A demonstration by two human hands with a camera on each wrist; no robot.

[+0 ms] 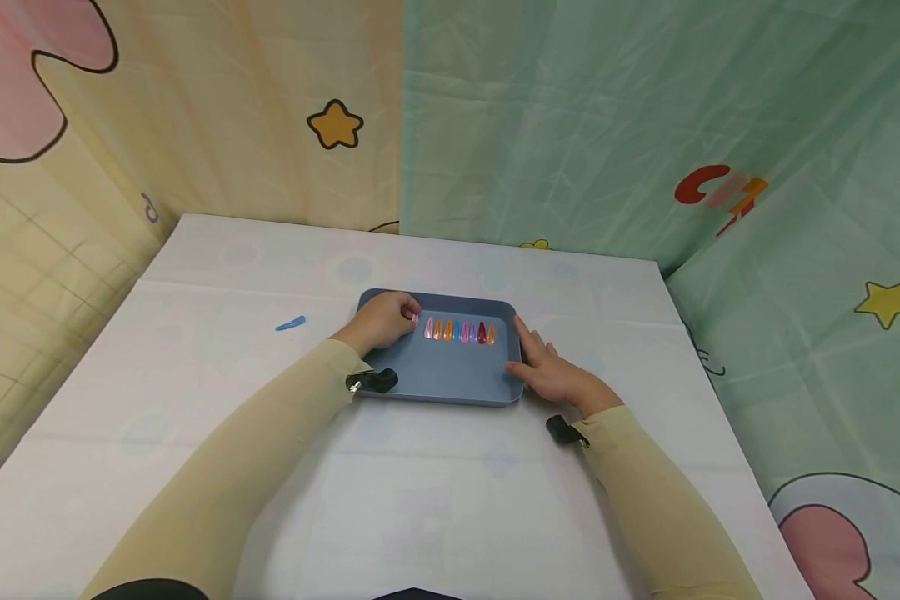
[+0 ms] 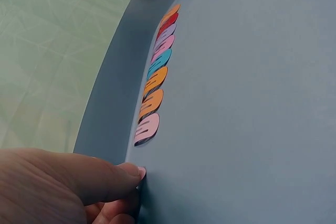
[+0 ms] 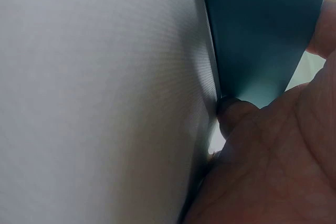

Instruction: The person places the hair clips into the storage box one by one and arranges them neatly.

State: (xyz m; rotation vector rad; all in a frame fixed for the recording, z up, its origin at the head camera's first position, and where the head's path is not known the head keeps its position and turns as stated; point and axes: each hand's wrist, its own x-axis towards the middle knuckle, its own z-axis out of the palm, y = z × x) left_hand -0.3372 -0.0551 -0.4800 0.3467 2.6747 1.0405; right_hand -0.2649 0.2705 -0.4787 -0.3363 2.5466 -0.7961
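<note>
Near the upper left corner of the blue-grey tray (image 1: 442,379), my left hand (image 1: 384,321) pinches a small pink hair clip (image 2: 142,172) between thumb and fingertips, with most of it hidden by them. Just right of those fingers runs a row of several snap hair clips (image 1: 447,330), side by side on the tray floor: pink, orange, blue, purple and red ones. My right hand (image 1: 555,373) rests against the tray's right side, its fingers fairly straight along the rim and the thumb on the edge. The right wrist view shows that hand close against the tray wall (image 3: 262,30).
A single blue hair clip (image 1: 290,323) lies on the white tablecloth (image 1: 435,500), left of the tray. Behind the table and along both sides hang printed curtains (image 1: 570,125). A black wrist device (image 1: 373,381) on the left sleeve overlaps the tray's lower left corner.
</note>
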